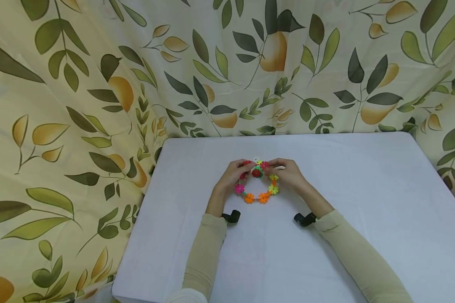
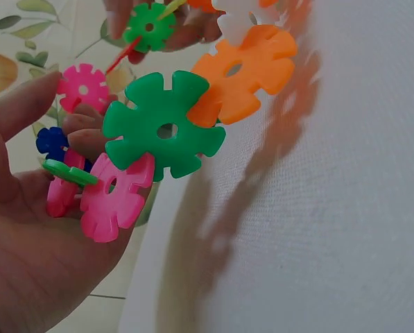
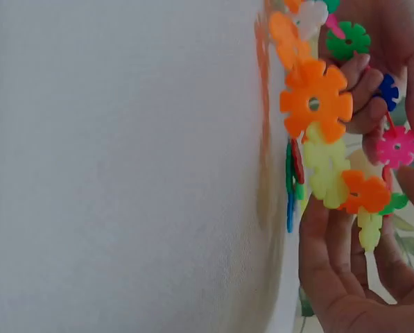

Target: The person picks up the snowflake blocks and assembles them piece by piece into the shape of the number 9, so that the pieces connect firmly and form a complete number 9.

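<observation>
A ring of linked flower-shaped plastic discs, with an orange disc (image 1: 263,198) at its near side, is held at its far side by both hands. My left hand (image 1: 230,179) grips its left part; in the left wrist view the fingers of that hand (image 2: 47,229) curl round pink discs (image 2: 116,201), beside a large green disc (image 2: 141,139). My right hand (image 1: 291,174) grips the right part; in the right wrist view its fingers (image 3: 331,257) lie behind yellow and orange discs (image 3: 366,191). A red disc (image 1: 256,173) on green shows between the hands. Fingertip contact is partly hidden.
A white-covered table (image 1: 349,176) lies under the hands, with a leaf-and-fruit patterned curtain (image 1: 227,97) behind it and at the left. Dark wrist devices (image 1: 232,216) sit on both wrists. Red, green and blue pieces (image 3: 290,187) show beyond the ring in the right wrist view.
</observation>
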A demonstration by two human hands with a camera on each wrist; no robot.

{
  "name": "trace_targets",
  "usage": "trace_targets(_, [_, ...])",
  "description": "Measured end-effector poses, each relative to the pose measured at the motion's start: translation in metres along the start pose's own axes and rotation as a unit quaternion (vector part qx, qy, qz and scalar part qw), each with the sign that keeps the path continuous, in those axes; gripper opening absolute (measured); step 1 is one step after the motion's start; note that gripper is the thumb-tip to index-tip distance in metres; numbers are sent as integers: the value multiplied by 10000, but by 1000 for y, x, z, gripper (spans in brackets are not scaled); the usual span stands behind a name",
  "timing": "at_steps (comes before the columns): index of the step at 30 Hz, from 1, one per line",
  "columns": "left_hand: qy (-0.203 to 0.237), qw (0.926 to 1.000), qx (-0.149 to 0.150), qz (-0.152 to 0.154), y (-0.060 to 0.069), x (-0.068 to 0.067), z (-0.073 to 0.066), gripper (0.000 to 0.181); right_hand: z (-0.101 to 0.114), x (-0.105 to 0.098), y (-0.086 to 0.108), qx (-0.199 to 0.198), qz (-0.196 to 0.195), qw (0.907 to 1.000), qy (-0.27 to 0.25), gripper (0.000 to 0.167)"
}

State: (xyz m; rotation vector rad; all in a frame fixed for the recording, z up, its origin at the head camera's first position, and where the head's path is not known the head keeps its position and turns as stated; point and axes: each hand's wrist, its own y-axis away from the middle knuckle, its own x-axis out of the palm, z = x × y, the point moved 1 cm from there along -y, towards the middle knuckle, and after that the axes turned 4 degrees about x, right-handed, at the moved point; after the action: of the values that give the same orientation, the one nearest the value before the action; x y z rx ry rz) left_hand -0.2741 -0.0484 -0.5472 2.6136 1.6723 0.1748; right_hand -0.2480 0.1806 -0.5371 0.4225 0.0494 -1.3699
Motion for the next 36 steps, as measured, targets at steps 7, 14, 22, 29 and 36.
trace_targets(7, [-65, 10000, -17, 14, -1, 0, 0, 46, 4, 1, 7, -18, -108, 9997, -240, 37])
trace_targets(14, [70, 9999, -95, 7, 0, 1, -1, 31, 8, 2, 11, 37, -158, 9989, -440, 36])
trace_targets(22, [245, 9995, 0, 180, 1, 1, 0, 33, 8, 2, 11, 92, -309, 9985, -451, 40])
trace_targets(29, [378, 9989, -33, 272, 1, 5, -1, 31, 12, 2, 14, 63, -432, 9982, -413, 38])
trace_targets(36, [637, 9978, -35, 200, -1, 8, 0, 29, 16, 5, 16, -188, -609, 9939, -898, 27])
